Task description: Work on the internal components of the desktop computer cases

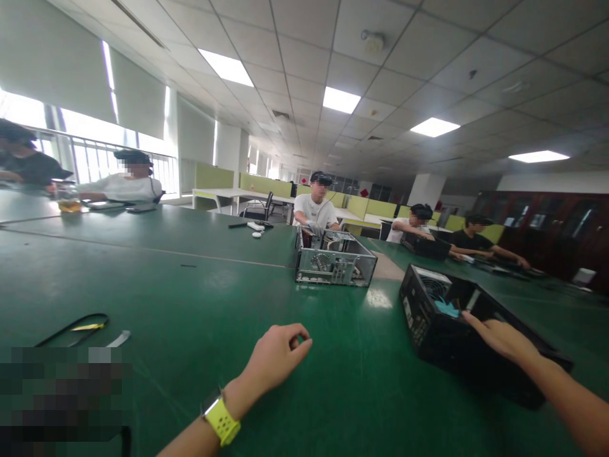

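My left hand [278, 355] rests on the green table [200, 298], fingers curled with thumb and forefinger pinched together; what they hold, if anything, is too small to see. A yellow watch band sits on that wrist. My right hand [499, 335] reaches into the open black computer case [442, 324] at the right, fingers stretched flat near a blue part [447, 308] inside it.
A silver open computer case [333, 259] stands mid-table in front of a seated person in white [316, 206]. Other people sit at the left and right sides. A black strap with a yellow piece [78, 325] lies at the left.
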`<action>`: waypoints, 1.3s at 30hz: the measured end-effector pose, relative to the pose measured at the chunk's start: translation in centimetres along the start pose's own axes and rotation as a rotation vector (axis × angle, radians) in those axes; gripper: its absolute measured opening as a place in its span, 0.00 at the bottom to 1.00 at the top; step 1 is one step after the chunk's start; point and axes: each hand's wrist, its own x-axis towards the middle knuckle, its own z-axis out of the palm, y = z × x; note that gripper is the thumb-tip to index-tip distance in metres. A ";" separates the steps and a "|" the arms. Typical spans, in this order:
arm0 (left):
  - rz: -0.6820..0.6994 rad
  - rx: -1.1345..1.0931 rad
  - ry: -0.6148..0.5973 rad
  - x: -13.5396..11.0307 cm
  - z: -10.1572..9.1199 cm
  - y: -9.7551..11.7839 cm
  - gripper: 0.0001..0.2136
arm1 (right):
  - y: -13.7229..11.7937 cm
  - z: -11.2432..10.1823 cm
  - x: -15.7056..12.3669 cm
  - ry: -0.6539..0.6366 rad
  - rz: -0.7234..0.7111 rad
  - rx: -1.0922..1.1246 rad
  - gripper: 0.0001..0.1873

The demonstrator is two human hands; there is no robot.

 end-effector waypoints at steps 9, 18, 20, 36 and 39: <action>0.055 0.042 -0.017 0.7 -0.7 -0.7 0.17 | -6.7 -0.6 -6.9 0.049 0.119 -0.152 0.39; 0.628 0.247 -0.111 4.3 1.2 7.8 0.22 | -8.5 -2.0 -18.6 0.258 -0.266 -0.050 0.29; 0.828 0.364 -0.154 4.7 1.0 9.3 0.31 | -8.1 -2.4 -21.4 0.308 -0.504 0.060 0.25; 0.468 0.648 -0.623 -6.8 1.0 18.9 0.33 | -12.4 -7.5 -15.3 -0.637 -0.874 0.425 0.19; 0.448 0.706 -0.611 -1.5 0.9 19.5 0.28 | -16.4 -6.8 -15.7 -0.615 -1.044 0.134 0.14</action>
